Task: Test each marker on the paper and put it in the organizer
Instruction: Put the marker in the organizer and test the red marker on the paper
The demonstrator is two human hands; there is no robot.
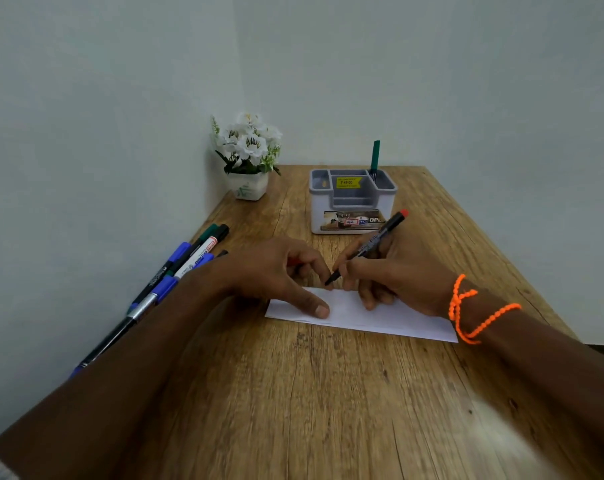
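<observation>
I am gripping the red-capped marker (369, 249) in my right hand (394, 271), its tip touching the paper's (380, 318) far edge. My left hand (276, 271) is pressing the paper down with its thumb, fingers curled round something red I cannot identify. The organizer (352, 202) is standing just beyond, holding a green marker (375, 157).

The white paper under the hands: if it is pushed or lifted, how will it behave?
The paper looks thin and flat, so it would probably flop when lifted. It likely slides easily on the smooth wooden table; that may be why the left hand rests its thumb on it while the right hand holds the marker.
</observation>
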